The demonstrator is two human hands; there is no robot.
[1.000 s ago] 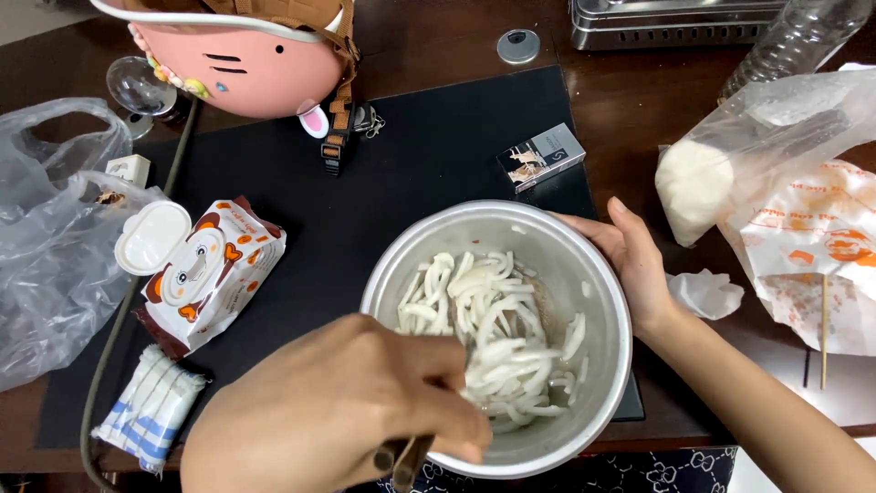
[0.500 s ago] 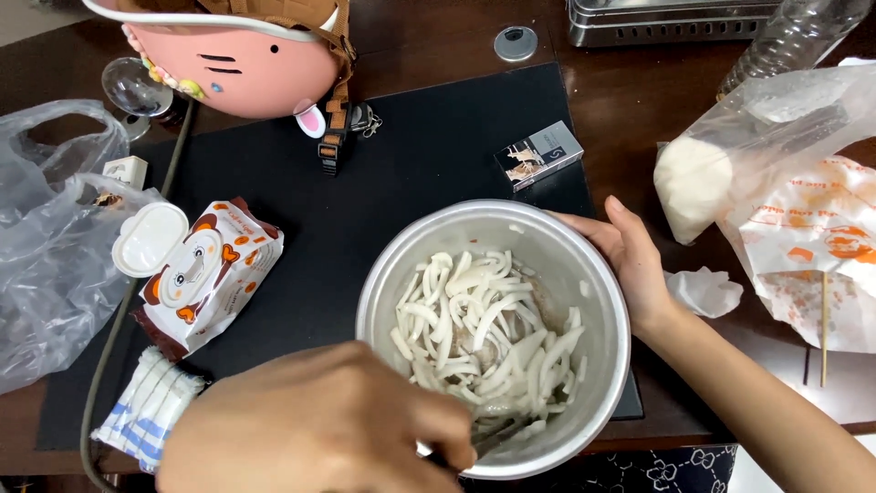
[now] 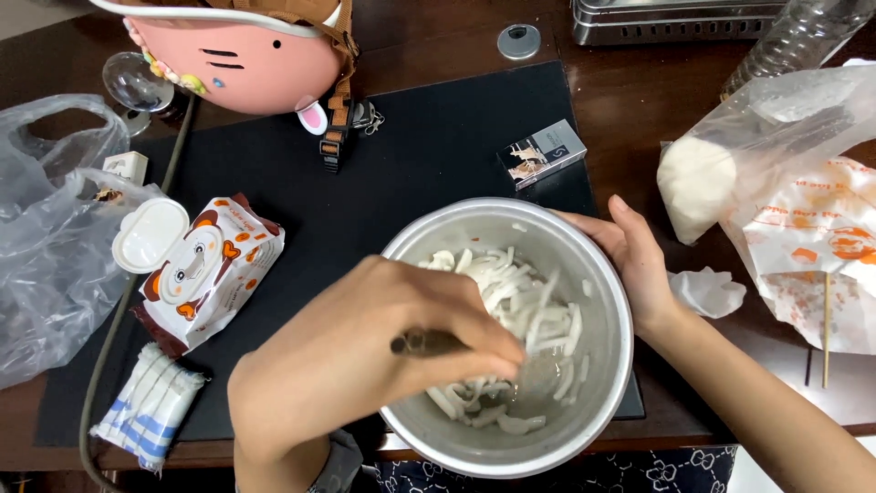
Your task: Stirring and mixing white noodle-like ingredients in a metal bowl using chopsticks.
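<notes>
A round metal bowl (image 3: 598, 274) sits at the near edge of a black mat (image 3: 429, 155). It holds thick white noodles (image 3: 529, 306). My left hand (image 3: 365, 356) is over the bowl's left half, closed on a dark utensil handle (image 3: 424, 342) whose tip is down among the noodles. My right hand (image 3: 634, 260) grips the bowl's right rim, fingers curled along the outside. The left part of the noodles is hidden under my left hand.
On the mat lie a wet-wipes pack with a white flip lid (image 3: 196, 269), a small grey box (image 3: 541, 153) and a pink animal-shaped bag (image 3: 242, 55). Clear plastic bags (image 3: 46, 246) lie left; a bag with white dough (image 3: 698, 187), printed paper (image 3: 817, 246) and crumpled tissue (image 3: 703, 292) lie right.
My left hand has moved up and to the right from the bowl's near rim, stirring with the utensil. The noodles have shifted toward the far and right side. My right hand has stayed put.
</notes>
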